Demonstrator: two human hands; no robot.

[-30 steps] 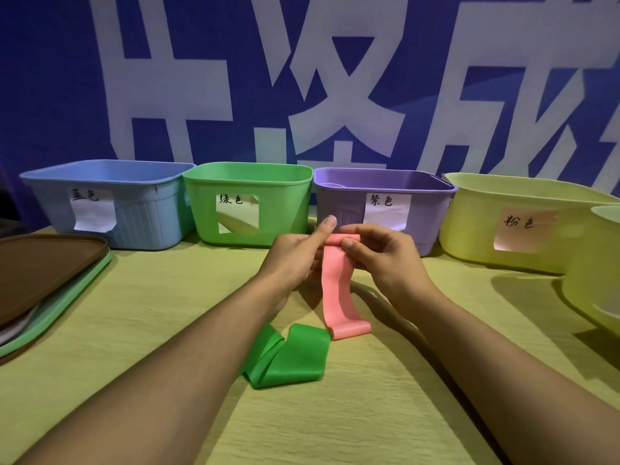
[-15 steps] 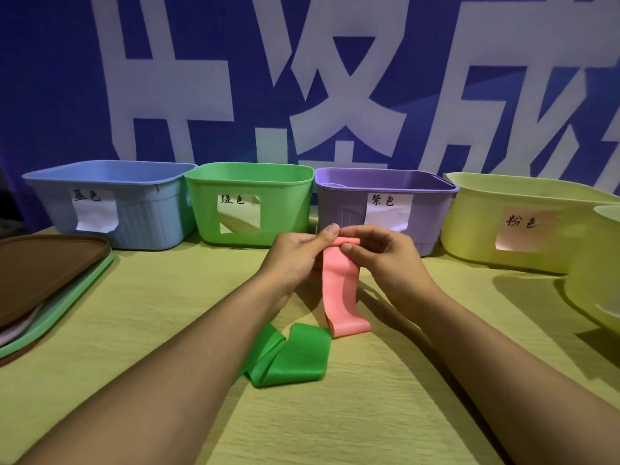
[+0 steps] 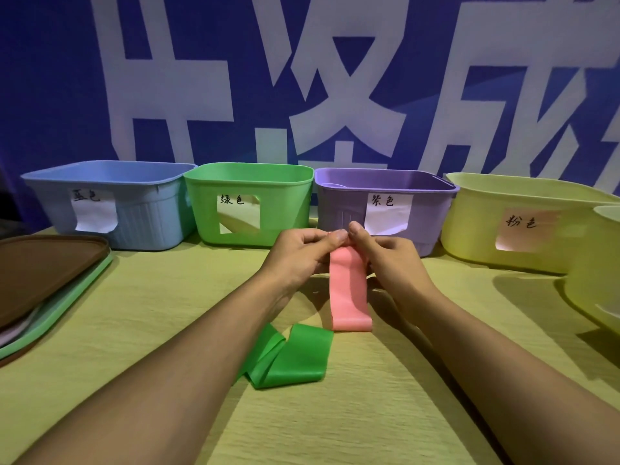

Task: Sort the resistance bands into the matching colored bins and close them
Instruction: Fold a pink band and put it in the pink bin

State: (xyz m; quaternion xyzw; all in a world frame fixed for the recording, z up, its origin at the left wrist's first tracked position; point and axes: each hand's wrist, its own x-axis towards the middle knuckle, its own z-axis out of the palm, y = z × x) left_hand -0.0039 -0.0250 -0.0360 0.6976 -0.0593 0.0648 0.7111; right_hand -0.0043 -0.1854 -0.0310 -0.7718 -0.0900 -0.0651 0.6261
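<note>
Yellow-green table (image 3: 385, 414) fills the near view, a blue banner with white characters rising behind it; taking the pink band (image 3: 349, 290) as landmark, the green band (image 3: 292, 357) lies folded flat on the table just nearer than it and to its left, apart from both hands; the pink band hangs with its long axis running toward the bins, its lower end resting on the table, its top edge pinched by the left hand (image 3: 298, 253) and right hand (image 3: 392, 256), thumbs meeting above it; beyond it stands the purple bin (image 3: 339, 209), the green bin (image 3: 285, 209) and blue bin (image 3: 151, 216) further left; the pink-labelled bin (image 3: 469, 226) stands beyond and to the right, so the right hand is nearer, and I judge the carry goes that way; stacked lids (image 3: 50, 273) lie far left.
</note>
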